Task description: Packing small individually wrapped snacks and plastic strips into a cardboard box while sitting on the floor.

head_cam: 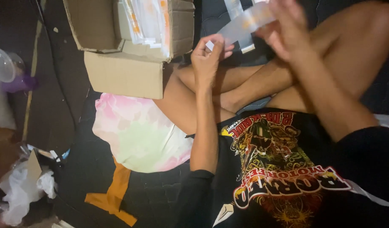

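Observation:
I sit cross-legged on a dark floor. My left hand (208,57) pinches the lower corner of a clear plastic sleeve with orange print (245,23). My right hand (287,29) holds the same sleeve near its upper end, blurred by motion. The sleeve stretches between both hands above my crossed legs. An open cardboard box (126,74) stands just left of my left hand, holding several more clear sleeves (148,19) stacked upright.
A pink, green and white cushion (137,133) lies against my left leg. An orange cloth (114,194) pokes out below it. White crumpled plastic and scraps (21,190) sit at the lower left. A clear and purple object (10,71) rests at the far left.

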